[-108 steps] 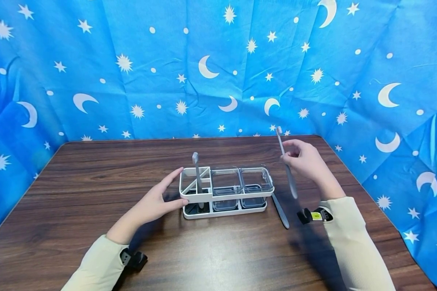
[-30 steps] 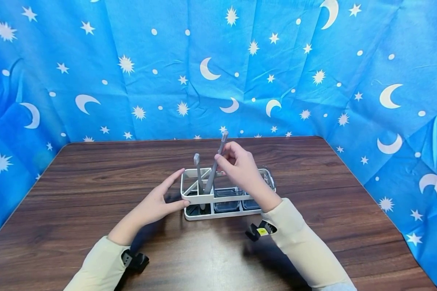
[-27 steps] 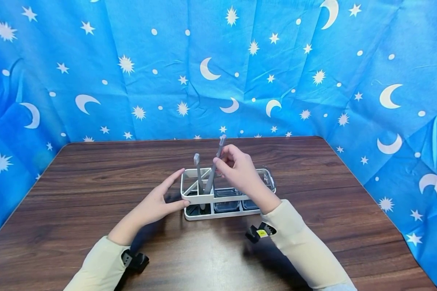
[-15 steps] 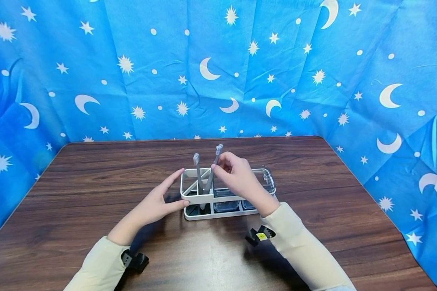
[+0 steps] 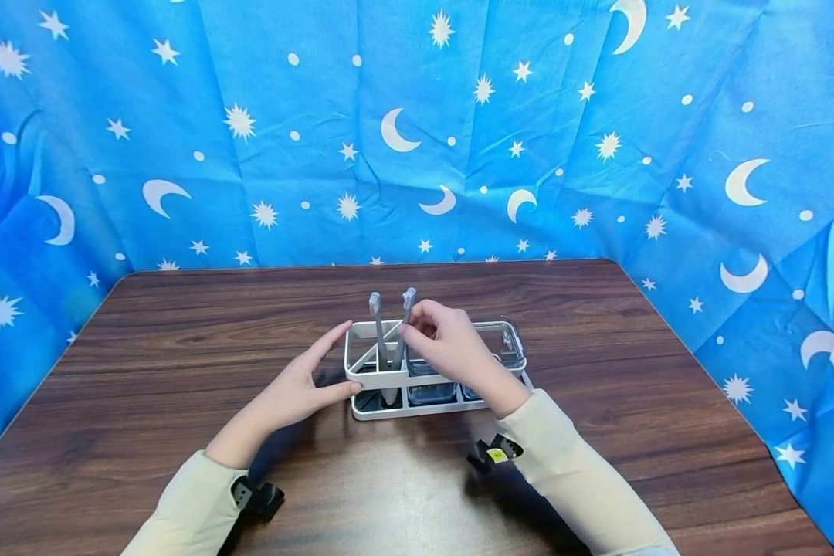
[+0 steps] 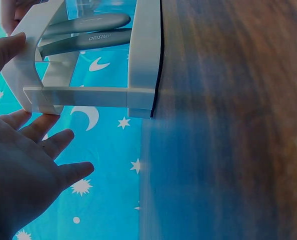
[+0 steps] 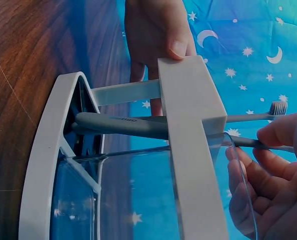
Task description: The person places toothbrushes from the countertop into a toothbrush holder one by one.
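A white toothbrush holder with a divided left section stands on the table. My left hand grips its left end, thumb at the front and index finger at the back. My right hand pinches a grey toothbrush below its head, between thumb and fingers. This brush stands slightly tilted in the left section, its handle down near the base. Beside it a second grey toothbrush stands in the same section. In the left wrist view both handles lie close together, one handle lettered ORISIMI.
Clear cups fill the rest of the holder, partly behind my right hand. A thin grey strip shows between the holder's right end and my sleeve, mostly hidden. Behind the dark wooden table hangs a blue star-and-moon curtain.
My right hand has brought the toothbrush left from beyond the holder's right side and lowered it into the left section. Its head is now lower and more upright. My left hand has stayed put.
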{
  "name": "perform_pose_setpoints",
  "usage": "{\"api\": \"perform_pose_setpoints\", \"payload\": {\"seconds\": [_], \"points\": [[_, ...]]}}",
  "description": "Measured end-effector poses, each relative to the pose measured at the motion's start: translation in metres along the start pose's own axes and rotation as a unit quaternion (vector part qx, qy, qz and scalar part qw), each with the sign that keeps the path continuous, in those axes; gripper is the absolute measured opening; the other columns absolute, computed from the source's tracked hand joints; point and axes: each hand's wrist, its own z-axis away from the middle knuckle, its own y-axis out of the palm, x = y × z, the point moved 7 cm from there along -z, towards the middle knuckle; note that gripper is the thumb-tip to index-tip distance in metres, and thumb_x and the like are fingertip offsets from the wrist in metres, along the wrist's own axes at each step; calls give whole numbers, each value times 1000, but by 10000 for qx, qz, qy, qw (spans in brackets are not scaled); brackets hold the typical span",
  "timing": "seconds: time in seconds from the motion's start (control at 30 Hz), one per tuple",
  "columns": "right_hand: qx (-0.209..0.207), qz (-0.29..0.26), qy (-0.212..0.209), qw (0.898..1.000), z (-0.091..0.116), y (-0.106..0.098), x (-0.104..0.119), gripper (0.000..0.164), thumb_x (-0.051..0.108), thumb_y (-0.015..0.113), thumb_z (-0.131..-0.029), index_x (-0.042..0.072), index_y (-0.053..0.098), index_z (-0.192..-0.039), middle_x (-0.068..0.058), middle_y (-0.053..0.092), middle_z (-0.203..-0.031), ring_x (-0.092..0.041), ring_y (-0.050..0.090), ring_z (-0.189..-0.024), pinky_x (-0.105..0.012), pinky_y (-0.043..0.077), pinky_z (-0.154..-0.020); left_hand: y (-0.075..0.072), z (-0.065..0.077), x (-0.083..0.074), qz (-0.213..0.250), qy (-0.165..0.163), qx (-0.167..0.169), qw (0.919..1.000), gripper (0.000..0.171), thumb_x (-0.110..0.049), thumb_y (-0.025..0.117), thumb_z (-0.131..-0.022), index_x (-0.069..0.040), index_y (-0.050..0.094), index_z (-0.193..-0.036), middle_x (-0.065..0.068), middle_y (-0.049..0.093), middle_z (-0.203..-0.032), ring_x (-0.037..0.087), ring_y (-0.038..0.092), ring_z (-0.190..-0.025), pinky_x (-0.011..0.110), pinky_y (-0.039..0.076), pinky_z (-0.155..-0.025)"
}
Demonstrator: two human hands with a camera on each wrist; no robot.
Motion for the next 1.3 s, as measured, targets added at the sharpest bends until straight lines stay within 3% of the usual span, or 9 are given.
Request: {"api": "perform_pose_setpoints", "payload": {"seconds": [1.3], "points": [[104,223,266,9993,-1,4,-13,12,26,55,-88,16,60,-92,6,60,-79,-11,52,-69,-26,45,-59,1,0,2,67,51,10,10000,80,-45,66,-77,-40,16,-140,4,23,-147,26,21,-135,55,22,-103]]}}
